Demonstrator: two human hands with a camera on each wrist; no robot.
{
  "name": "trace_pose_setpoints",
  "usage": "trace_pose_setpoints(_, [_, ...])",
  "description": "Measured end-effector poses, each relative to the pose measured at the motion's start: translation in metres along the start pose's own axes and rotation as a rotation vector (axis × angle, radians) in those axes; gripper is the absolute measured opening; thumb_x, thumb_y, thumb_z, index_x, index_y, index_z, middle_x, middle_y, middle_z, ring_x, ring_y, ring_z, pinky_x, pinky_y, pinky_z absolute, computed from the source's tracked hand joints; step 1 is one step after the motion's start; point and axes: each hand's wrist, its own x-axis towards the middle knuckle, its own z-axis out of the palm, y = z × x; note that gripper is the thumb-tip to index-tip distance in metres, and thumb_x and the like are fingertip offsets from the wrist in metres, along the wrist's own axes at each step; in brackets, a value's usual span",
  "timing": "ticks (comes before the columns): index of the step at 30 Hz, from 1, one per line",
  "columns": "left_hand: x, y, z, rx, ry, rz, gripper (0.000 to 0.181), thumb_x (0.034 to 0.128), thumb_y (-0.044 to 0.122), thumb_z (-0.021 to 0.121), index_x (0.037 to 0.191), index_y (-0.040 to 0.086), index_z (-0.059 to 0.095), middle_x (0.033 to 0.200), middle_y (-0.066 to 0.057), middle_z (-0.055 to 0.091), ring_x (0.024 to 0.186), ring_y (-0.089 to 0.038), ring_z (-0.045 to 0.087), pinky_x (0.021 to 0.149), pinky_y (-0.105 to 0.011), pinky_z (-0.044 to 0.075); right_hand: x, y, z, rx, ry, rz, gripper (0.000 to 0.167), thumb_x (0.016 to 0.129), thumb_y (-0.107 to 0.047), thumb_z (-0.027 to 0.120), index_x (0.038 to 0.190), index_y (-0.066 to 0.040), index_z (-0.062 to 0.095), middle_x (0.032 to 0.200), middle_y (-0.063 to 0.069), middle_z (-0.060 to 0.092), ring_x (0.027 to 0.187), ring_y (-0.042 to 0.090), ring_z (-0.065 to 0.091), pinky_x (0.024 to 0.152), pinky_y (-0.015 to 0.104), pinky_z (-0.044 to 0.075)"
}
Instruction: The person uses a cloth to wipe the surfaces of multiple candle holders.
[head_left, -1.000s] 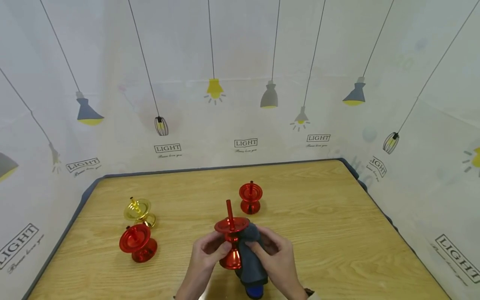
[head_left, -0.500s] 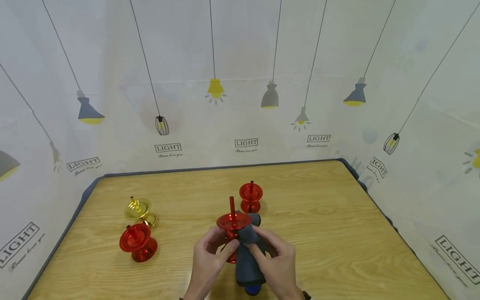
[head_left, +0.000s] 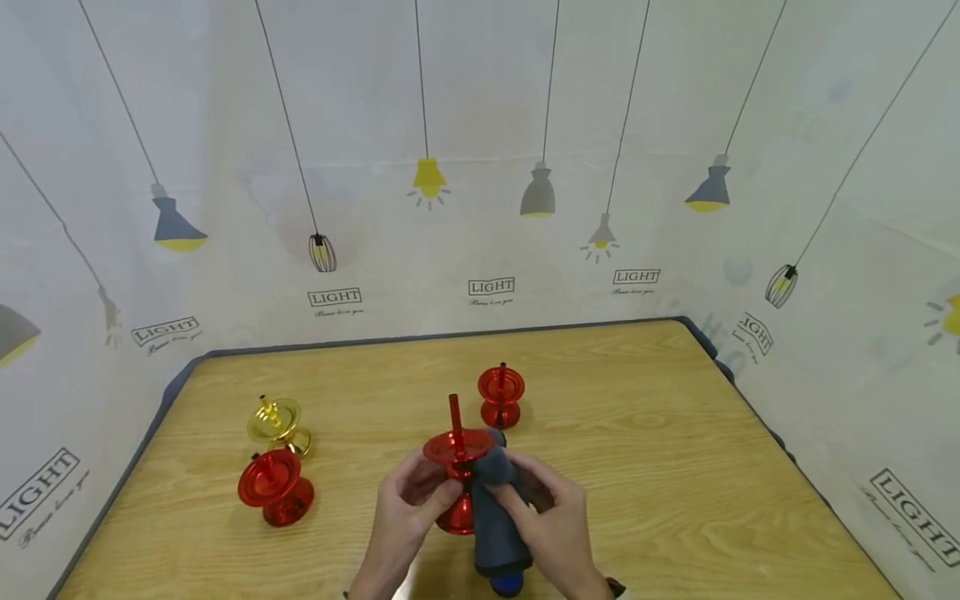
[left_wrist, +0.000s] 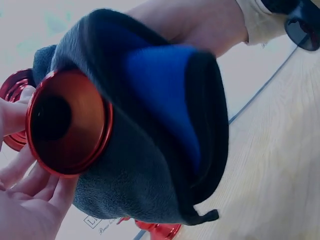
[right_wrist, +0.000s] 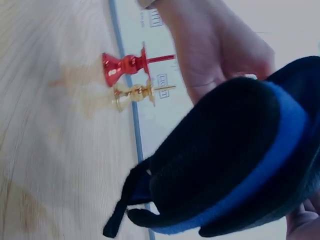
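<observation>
Head view: left grip [head_left: 406, 510] holds red stand [head_left: 456, 517], rod [head_left: 455, 417] in dish [head_left: 438, 452]; right grip [head_left: 553, 512] pinches cloth [head_left: 500, 537].

R hand [head_left: 553, 518] bare, fingers & thumb ungloved, arm above it in plain cream sleeve [left_wrist: 260, 22], cuff edge fairly straight; next to it a blk unit [left_wrist: 303, 31], rounded housing w/ glossy dk disc-shaped face, partly cut off by frame. Head view of that wrist: small dk band [head_left: 616, 587] at outer edge w/ sliver of pale cloth beside it, details too small to read. L hand [head_left: 407, 510] also bare, w/ tiny dk bit at wrist in head view & pale greyish edge [right_wrist: 146, 3] in R wrist view, material unclear.
</observation>
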Motion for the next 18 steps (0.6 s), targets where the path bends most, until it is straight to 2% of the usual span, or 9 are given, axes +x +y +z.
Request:
trace_pose_setpoints(3, [0.0,-0.001,-0.004,0.003,-0.031,0.035,0.029,0.0947,0.004,0.069,0.122,-0.004,0.065,0.105,0.003,0.075,0.099,-0.014,0.071,0.089,-0.026,0.056,0.002,0.0,-0.001,0.033,-0.023,0.068,0.029,0.09,-0.004,0.075,0.119,-0.004,0.071,0.115,0.016,0.074,0.1,0.014,0.074,0.081,0.028,0.061])
trace_pose_setpoints(5, [0.001,-0.002,-0.005,-0.005,-0.048,0.035,0.027,0.0963,0.005,0.067,0.121,-0.005,0.066,0.105,0.004,0.075,0.099,-0.014,0.07,0.089,-0.026,0.055,0.003,0.0,-0.002,0.047,-0.026,0.104,0.03,0.09,-0.004,0.075,0.119,-0.004,0.071,0.116,0.016,0.074,0.1,0.014,0.074,0.082,0.028,0.061])
trace_pose_setpoints(7, [0.0,-0.002,-0.005,-0.011,-0.045,0.022,0.026,0.0966,0.005,0.067,0.121,-0.005,0.066,0.106,0.003,0.074,0.099,-0.014,0.069,0.089,-0.026,0.055,0.003,0.0,-0.001,0.055,-0.02,0.126,0.03,0.089,-0.005,0.076,0.118,-0.005,0.072,0.116,0.015,0.074,0.101,0.015,0.074,0.082,0.028,0.06])
trace_pose_setpoints(10, [0.0,-0.001,-0.002,-0.001,0.002,-0.015,0.027,0.0956,0.006,0.068,0.121,-0.004,0.067,0.105,0.0,0.074,0.097,-0.015,0.068,0.088,-0.025,0.055,0.003,0.001,0.001,0.044,0.004,0.122,0.029,0.088,-0.005,0.077,0.117,-0.007,0.073,0.114,0.013,0.075,0.099,0.014,0.074,0.081,0.028,0.061])
trace_pose_setpoints(14, [0.0,0.0,0.003,0.063,0.077,-0.007,0.027,0.0936,0.009,0.072,0.118,-0.001,0.069,0.106,-0.009,0.075,0.095,-0.013,0.07,0.086,-0.024,0.056,0.0,0.002,0.005,-0.043,0.055,0.02,0.03,0.087,-0.004,0.078,0.116,-0.009,0.074,0.111,0.01,0.076,0.093,0.013,0.075,0.076,0.026,0.061])
trace_pose_setpoints(18, [0.0,-0.003,0.007,0.1,0.094,0.06,0.021,0.092,0.006,0.073,0.112,-0.001,0.071,0.108,-0.016,0.074,0.096,-0.012,0.071,0.088,-0.024,0.057,-0.002,0.005,0.007,-0.156,0.089,-0.122,0.031,0.086,-0.003,0.079,0.117,-0.009,0.073,0.109,0.01,0.076,0.093,0.014,0.075,0.074,0.025,0.061])
